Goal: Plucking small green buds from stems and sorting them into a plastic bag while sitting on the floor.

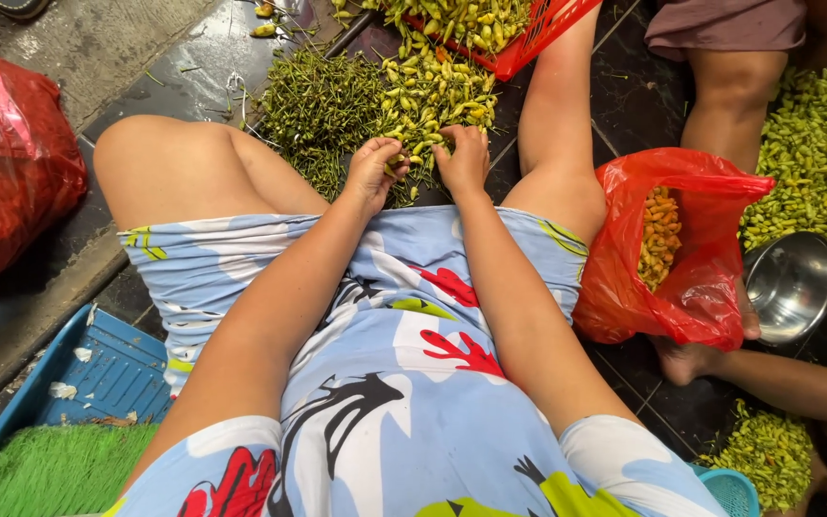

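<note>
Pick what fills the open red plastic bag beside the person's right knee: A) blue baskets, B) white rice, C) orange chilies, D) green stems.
C: the red plastic bag gapes open on a heap of orange chilies.

We see a red plastic bag (691,278) of orange chillies just beside a steel bowl (789,284) at right, a blue crate (98,369) with green matting lower left, and another red bag (7,163) at far left on wet floor.
</note>
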